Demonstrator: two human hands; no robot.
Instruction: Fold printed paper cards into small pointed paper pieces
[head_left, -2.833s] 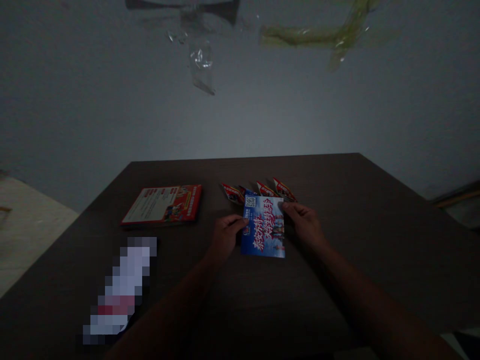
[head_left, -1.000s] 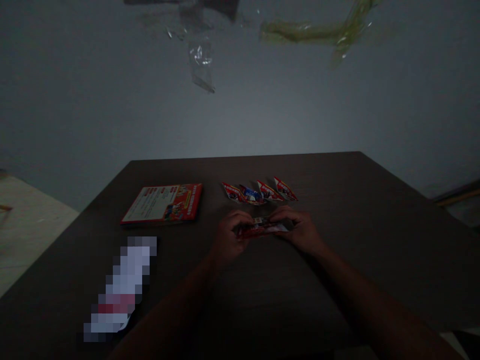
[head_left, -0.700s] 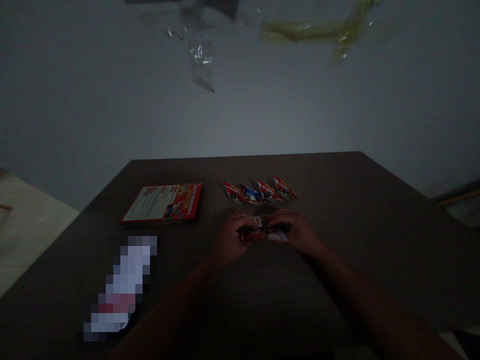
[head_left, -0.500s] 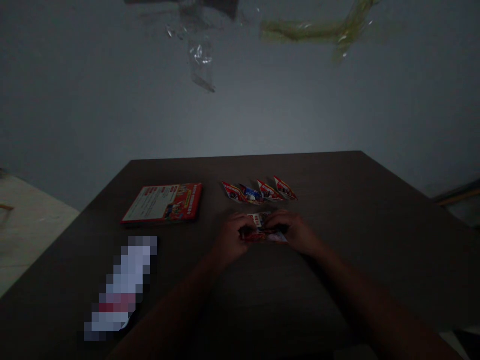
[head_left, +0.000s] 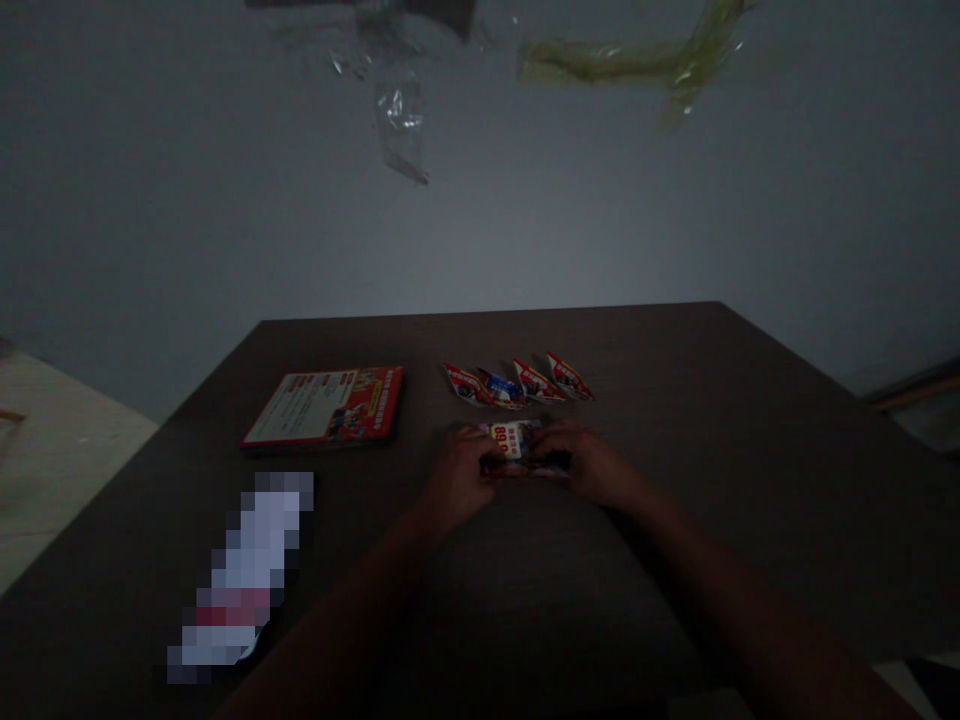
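Near the middle of the table, my left hand and my right hand grip the two ends of a folded, colourful printed paper. A pale panel with large red characters shows on its upper face, and its front edge is darker. My fingers are bent around it, and the fingertips are partly hidden in the dim light. Just beyond it stands a row of several small folded printed papers, mostly red with one blue, slanted and pointed.
On the left of the dark table lies a flat red-and-white printed stack or box. Closer to me is a long blurred-out object, perhaps a phone. A grey wall with tape remnants rises behind the table.
The paper's pale panel with red characters has tipped into fuller view between my hands, and its front edge has folded in. The other things stay put.
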